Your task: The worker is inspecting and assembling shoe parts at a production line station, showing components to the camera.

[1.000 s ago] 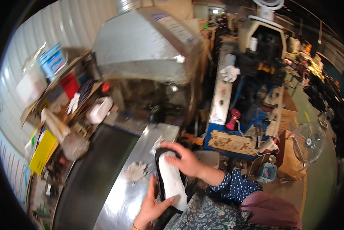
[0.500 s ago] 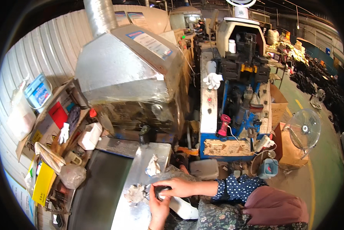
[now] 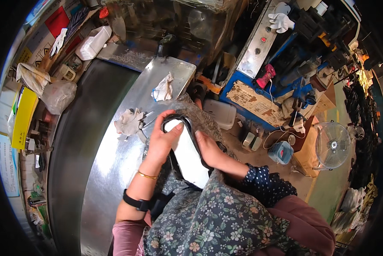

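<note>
In front of my apron lies a black shoe upper [image 3: 185,147] with its long white underside turned up. My left hand [image 3: 162,138] wraps around the far, rounded end, the thumb laid across the white surface. On the other side my right hand [image 3: 208,149] grips the black edge, its fingers partly hidden by the shoe. Just left of the hands, a crumpled whitish cloth [image 3: 131,123] rests on a shiny metal table [image 3: 108,170]. A second crumpled white cloth [image 3: 163,88] is farther up the same table.
A dark conveyor belt [image 3: 89,115] runs along the left of the table. Beyond it a shelf holds a yellow box [image 3: 24,117] and a plastic bag [image 3: 60,96]. To the right are a blue machine [image 3: 247,109], a blue bucket [image 3: 281,152] and a fan [image 3: 333,145].
The view has tilted down and turned. My hands, earlier together at the shoe's far end, are now apart, one on each side. More of the white underside shows.
</note>
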Demonstrator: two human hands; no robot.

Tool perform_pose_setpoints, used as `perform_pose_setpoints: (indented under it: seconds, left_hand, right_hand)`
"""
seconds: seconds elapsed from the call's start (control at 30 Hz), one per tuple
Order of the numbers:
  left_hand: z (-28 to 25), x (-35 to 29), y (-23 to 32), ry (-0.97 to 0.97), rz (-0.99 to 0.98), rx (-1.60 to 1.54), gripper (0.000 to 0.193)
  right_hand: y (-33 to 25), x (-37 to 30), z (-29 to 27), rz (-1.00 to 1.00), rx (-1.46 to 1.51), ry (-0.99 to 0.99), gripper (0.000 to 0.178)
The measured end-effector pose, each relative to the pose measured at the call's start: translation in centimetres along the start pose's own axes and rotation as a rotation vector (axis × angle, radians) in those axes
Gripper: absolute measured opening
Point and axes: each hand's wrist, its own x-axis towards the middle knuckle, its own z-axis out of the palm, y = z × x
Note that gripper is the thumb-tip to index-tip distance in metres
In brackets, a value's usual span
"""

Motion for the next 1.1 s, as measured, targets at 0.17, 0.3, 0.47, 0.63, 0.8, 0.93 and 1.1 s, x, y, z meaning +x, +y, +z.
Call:
perform_pose_setpoints:
  seconds: [0.17,0.3,0.47,0.63,0.8,0.93,1.1]
  left_hand:
    - [0.7,0.9,-2.0,0.108,0.063,0.074,0.047]
    - [1.3,0.9,-0.4,0.076,-0.013,0.065,0.047]
    - [0.7,1.2,-1.1,0.017,0.04,0.168,0.048]
    - [-3.9,-0.6,-4.4,0.214,-0.04,-0.232,0.049]
    - [-0.5,-2.2,1.3,0.445,0.258,1.62,0.038]
    - [-2.2,-0.5,2.8,0.13,0.134,1.418,0.043]
    - [-2.4,-8.5,0.3,0.101,0.051,1.365,0.044]
  right_hand:
    - [-5.3,0.6,-0.6,-0.268,-0.786,0.097,0.031]
    - [-5.2,1.0,-1.3,-0.282,-0.766,0.028,0.041]
    - [0.4,-4.9,-2.4,-0.115,0.043,-0.321,0.067]
    - [-4.7,-2.3,-0.7,-0.085,0.095,-0.297,0.07]
    - [-6.1,-2.7,2.2,0.009,-0.04,-0.216,0.076]
    - [-4.5,-2.5,3.7,-0.032,0.167,-0.078,0.068]
    - [-2.7,-3.7,3.2,-0.112,0.302,-0.128,0.064]
